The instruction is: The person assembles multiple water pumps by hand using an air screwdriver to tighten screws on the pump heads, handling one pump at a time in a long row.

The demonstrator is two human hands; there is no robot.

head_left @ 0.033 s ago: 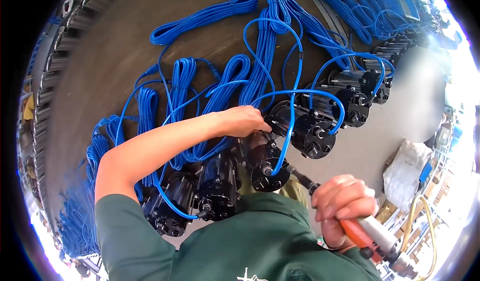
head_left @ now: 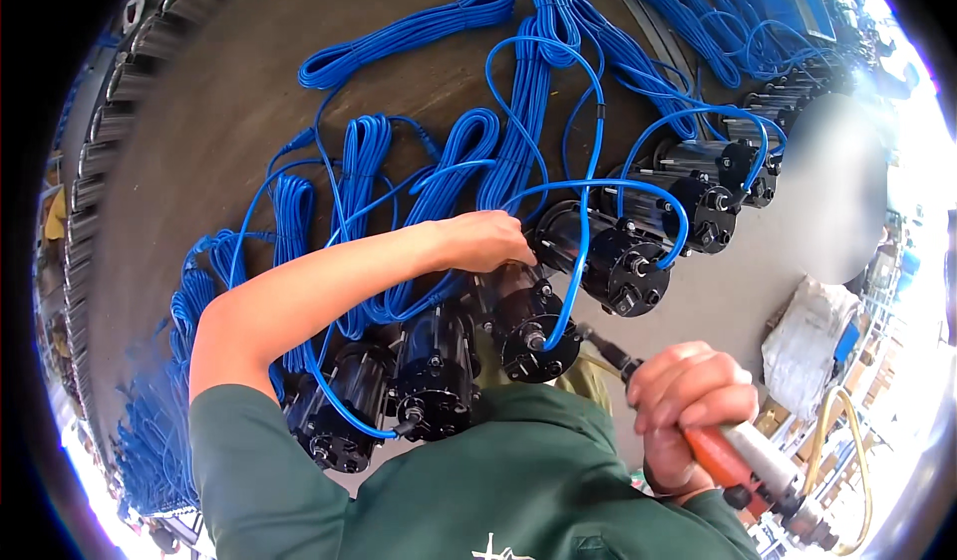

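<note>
My left hand (head_left: 485, 241) is closed at the far end of a black cylindrical housing (head_left: 528, 311), its fingertips partly hidden. A blue cable (head_left: 581, 251) rises in a loop from a fitting on that housing's near end face. In my right hand (head_left: 690, 411) is an orange and silver air screwdriver (head_left: 733, 460), held with the fingers wrapped round its body. Its dark bit end (head_left: 606, 349) points left to the right edge of the same housing; whether it touches, I cannot tell.
More black housings stand in a row on both sides, one (head_left: 436, 371) to the left and another (head_left: 618, 261) to the right. Bundled blue cables (head_left: 409, 37) lie across the brown table (head_left: 229, 92). A yellow hose (head_left: 865, 470) hangs at the right, near a whitish sack (head_left: 809, 346).
My right hand and the screwdriver have shifted slightly to the right. My left hand has barely moved, and the housings stay where they were.
</note>
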